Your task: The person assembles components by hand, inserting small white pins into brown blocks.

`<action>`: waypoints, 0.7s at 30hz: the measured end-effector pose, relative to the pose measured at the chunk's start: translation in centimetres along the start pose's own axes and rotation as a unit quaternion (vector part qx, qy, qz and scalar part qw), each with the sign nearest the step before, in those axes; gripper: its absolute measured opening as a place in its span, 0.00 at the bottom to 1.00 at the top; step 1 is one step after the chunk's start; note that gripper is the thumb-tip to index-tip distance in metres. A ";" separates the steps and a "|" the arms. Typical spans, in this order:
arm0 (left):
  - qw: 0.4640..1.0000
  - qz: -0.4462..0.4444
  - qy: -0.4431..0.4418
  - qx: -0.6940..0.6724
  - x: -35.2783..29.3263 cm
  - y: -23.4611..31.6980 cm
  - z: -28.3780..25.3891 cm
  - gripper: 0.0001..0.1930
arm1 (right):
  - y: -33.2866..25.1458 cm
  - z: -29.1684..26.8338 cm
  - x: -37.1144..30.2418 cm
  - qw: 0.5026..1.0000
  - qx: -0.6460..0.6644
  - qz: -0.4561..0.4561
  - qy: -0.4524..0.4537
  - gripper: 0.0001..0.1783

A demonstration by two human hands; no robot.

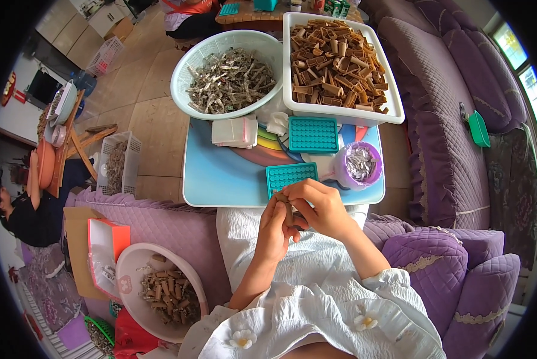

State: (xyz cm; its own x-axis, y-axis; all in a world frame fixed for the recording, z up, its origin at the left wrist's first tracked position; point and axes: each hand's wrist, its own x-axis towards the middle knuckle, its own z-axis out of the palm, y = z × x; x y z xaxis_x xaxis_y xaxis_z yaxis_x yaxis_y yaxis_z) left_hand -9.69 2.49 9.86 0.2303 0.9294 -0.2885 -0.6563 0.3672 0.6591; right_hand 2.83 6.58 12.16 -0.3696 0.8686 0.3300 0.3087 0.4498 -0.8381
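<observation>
Two bare hands meet over the lap at the near edge of the blue table [214, 176], and between them we see the brown piece [289, 214]. We note the grip: the left hand [271, 228] grasps the piece between thumb and fingers, while the right hand [323, 209] closes on it from the other side, its fingers hiding part of the contact. As we judge it, a loose pinch could let the piece slip onto the white garment [328, 281], and too hard a squeeze could crush it or spoil its shape. The near teal tray [280, 173] lies just beyond the fingertips, so a careless wrist might nudge it; a sweep of the right forearm could tip the purple tub [342, 176] of silvery slips [360, 163]. Around these we find the far teal tray [312, 134] and a white stack [231, 133]. Behind, the white bin [334, 112] of brown pieces and the pale green basin [183, 96] of shredded strips [231, 84] bar the far side. At lower left, the pink basin [129, 263] stands beside the lap, while purple sofa seating [424, 257] limits the right elbow's room.
</observation>
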 end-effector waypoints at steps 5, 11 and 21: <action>0.995 0.014 0.083 0.061 0.0 0.0 0.0 0.17 | 0.6 1.2 0.4 0.999 0.005 0.005 -0.035 0.06; 0.962 0.093 0.127 0.221 -2.9 3.6 -4.4 0.14 | 2.5 -0.7 5.4 0.984 0.057 -0.051 -0.160 0.05; 0.473 -0.069 0.545 0.689 -20.3 9.9 -16.9 0.12 | 15.9 -8.7 19.2 0.819 -0.530 -0.064 0.209 0.12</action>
State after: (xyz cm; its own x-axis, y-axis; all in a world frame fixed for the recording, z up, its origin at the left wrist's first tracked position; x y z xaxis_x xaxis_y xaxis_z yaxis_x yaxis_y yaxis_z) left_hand -33.04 -13.41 10.51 -0.7969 0.5980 -0.0858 0.5758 0.7947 0.1921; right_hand 8.25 32.17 8.93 -0.1947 0.6951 0.6921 0.9605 0.2782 -0.0091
